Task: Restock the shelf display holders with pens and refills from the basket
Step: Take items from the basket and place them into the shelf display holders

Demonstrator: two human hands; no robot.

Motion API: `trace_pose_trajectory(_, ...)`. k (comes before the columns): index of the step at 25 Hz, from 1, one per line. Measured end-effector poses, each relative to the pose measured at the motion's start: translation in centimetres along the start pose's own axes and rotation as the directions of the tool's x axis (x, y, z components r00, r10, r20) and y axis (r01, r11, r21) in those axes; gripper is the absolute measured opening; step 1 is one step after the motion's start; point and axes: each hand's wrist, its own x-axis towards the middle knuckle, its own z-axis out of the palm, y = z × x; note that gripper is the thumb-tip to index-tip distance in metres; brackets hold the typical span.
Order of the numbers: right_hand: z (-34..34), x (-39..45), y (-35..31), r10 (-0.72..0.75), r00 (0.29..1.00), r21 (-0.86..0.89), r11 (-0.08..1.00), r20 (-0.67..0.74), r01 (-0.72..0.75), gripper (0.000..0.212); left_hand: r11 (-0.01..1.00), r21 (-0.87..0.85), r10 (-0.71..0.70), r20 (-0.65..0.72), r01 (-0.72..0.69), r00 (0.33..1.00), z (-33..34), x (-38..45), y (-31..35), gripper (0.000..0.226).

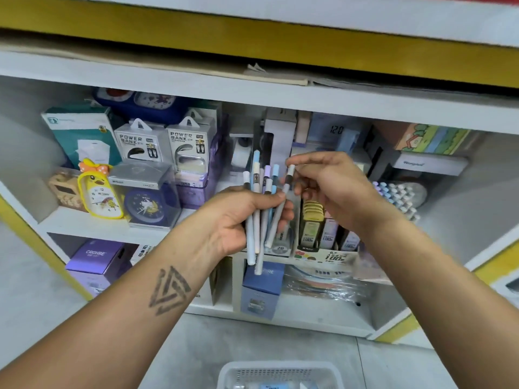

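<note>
Restocking looks only partly done: left hand (241, 217) clamps a bundle of pens (259, 220), while right hand (331, 183) pinches one pen (283, 197) at the bundle's edge. Beyond the grip, a pen holder (398, 195) looks stocked; below, the basket (280, 374) holds more.

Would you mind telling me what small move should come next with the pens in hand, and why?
Probably draw the single pen free with the right hand and carry it to the round pen holder on the right. The right fingers already pinch its upper end, while the left hand grips the remaining bundle of pens, and that holder shows similar pastel caps.
</note>
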Motion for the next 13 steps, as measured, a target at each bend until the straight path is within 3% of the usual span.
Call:
trace_pose_trajectory(3, -3.2, -2.8, -0.4, 0.001, 0.999, 0.144, 0.99, 0.034, -0.006, 0.016, 0.999, 0.042, -0.036, 0.093, 0.032, 0.995, 2.4, 0.1, -1.0, 0.02)
trace_pose_trajectory(6, -7.4, -4.8, -0.4, -0.068, 0.992, 0.178, 0.98, -0.108, 0.086, 0.009, 0.995, 0.036, -0.093, 0.189, 0.088, 0.978, 5.1, 0.1, -2.1, 0.017)
trace_pose_trajectory(8, -10.7, -6.0, -0.5, -0.098, 0.968, 0.18, 0.973, -0.23, 0.142, 0.008, 0.993, 0.017, -0.117, 0.178, 0.116, 0.977, 6.5, 0.3, -2.8, 0.019)
trace_pose_trajectory(13, -17.6, -8.8, 0.4, -0.317, 0.838, -0.171, 0.948, -0.444, 0.269, 0.014, 0.988, 0.03, -0.151, 0.166, 0.148, 0.975, 9.3, 0.4, -4.5, 0.017)
